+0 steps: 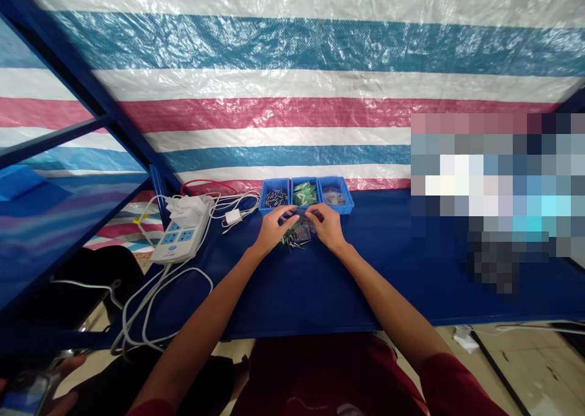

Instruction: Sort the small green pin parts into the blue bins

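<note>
My left hand [276,225] hovers over the left side of a small mixed pile, its thumb and fingers apart. Opposite it, my right hand [327,223] has its thumb and fingertips pinched together near the pile's far edge. Whatever the pinch holds is too small and too see-through to name. Beneath both hands lie thin metal pieces [297,244], some green pieces and clear plastic pieces [302,232]. Just behind are three blue bins: the left bin [261,204] contains dark metal pieces, the middle bin [305,180] green pieces, the right bin [348,209] clear plastic pieces.
A white power strip [176,243] with plugs and looped cables stands at the table's left. Near the bins lies a white charger [233,217]. A striped plastic sheet [274,114] hangs behind the blue table [301,300]. Another person's hand [68,370] holds a phone at lower left.
</note>
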`<state>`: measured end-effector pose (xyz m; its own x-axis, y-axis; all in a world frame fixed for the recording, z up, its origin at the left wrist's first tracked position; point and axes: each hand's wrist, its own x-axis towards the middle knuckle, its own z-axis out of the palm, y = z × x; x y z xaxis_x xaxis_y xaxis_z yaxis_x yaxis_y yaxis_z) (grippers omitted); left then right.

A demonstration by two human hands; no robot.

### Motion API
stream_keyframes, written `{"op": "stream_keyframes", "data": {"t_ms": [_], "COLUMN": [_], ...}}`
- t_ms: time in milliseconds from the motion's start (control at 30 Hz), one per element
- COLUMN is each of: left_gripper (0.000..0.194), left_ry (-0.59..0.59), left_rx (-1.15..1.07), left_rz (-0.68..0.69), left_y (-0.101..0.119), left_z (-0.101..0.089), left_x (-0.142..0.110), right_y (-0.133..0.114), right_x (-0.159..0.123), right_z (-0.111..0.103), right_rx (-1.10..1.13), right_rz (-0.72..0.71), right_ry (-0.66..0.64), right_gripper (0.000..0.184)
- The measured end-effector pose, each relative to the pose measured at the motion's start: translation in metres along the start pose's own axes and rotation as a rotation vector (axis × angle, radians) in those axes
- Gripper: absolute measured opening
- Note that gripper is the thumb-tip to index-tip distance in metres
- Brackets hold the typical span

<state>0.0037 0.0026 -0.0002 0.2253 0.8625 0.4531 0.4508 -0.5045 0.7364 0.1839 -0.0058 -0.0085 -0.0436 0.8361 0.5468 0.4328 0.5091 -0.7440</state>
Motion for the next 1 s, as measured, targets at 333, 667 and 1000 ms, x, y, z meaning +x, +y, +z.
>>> {"op": "stream_keyframes", "data": {"t_ms": [333, 667, 1000], "left_gripper": [0.027, 0.033, 0.055], "left_ry": [0.011, -0.033, 0.05], "left_rx": [-0.294, -0.371, -0.38], "left_rz": [-0.12, -0.178, -0.187], "left_y": [-0.003, -0.008, 0.0], "left_z": [0.001, 0.006, 0.002], "left_x": [0.002, 0.001, 0.001], "right_y": [-0.002, -0.001, -0.004], "right_x": [-0.004, -0.005, -0.004], "right_z": [0.003, 0.004, 0.003], "right_rx": [0.209, 0.198, 0.033], "right_rz": [0.101, 0.096, 0.051], "right_ry": [-0.019, -0.035, -0.086], "right_gripper": [0.026, 0.025, 0.023]}}
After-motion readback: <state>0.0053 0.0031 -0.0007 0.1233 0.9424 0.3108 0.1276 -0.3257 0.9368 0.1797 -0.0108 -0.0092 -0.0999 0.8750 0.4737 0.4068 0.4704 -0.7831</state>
